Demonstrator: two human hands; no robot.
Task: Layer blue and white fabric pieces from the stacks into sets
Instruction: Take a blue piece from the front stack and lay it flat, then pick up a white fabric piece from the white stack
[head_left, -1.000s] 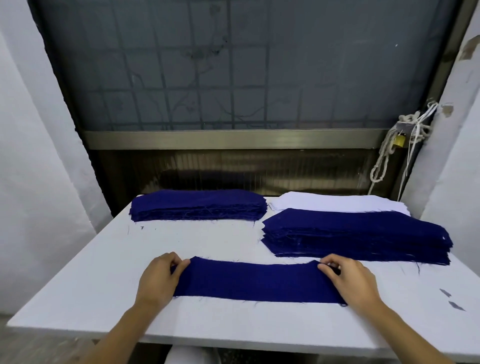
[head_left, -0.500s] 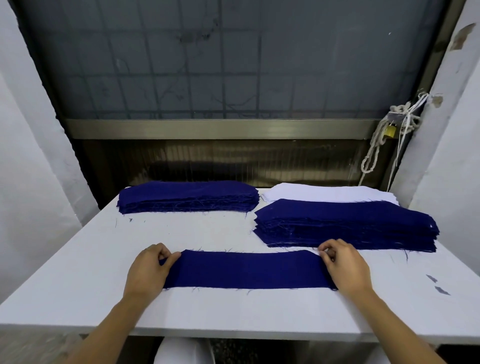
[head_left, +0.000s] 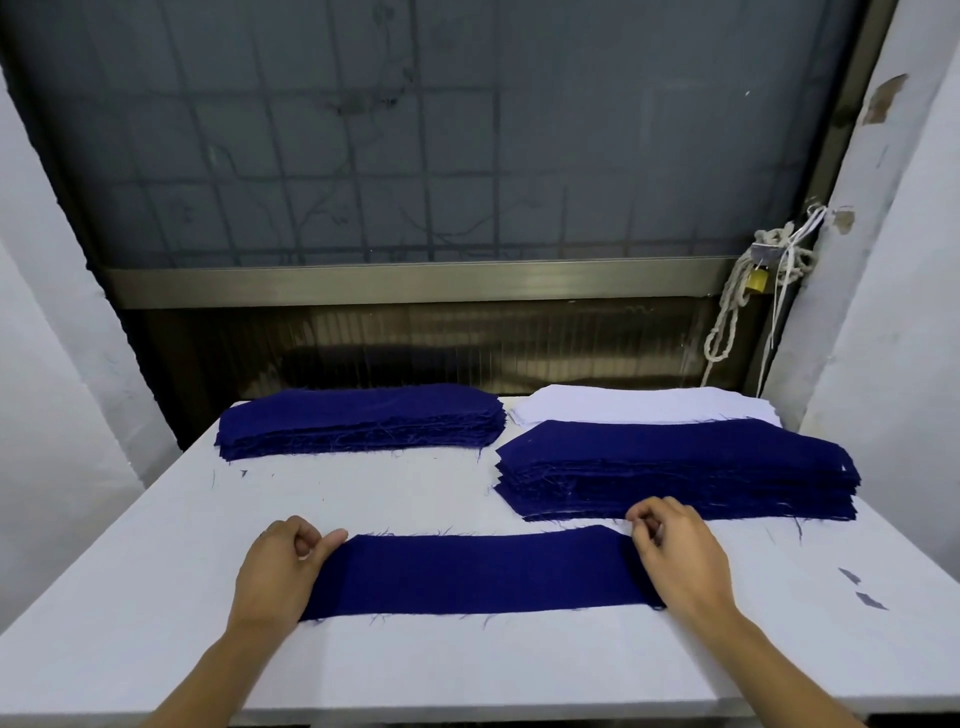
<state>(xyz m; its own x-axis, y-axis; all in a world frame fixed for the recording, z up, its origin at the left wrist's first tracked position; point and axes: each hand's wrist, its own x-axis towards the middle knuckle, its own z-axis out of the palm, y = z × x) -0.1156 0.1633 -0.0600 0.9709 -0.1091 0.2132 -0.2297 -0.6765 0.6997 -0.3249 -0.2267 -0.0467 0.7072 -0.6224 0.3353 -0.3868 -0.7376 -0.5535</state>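
Near the tabletop (head_left: 156, 597) front edge, I have the blue piece (head_left: 478, 574) lying flat; left hand (head_left: 283, 569) pinches its left end, right hand (head_left: 675, 556) its right end. Advise equal tension and squared edges before drawing from the white stack (head_left: 639, 405).

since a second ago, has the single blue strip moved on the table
No. The blue strip lies just in front of the near blue stack, as before, left hand and right hand at its ends; only the camera shifted.

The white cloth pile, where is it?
In the head view, the white cloth pile lies at the far right of the table, just behind the right blue stack and beside the left blue stack.
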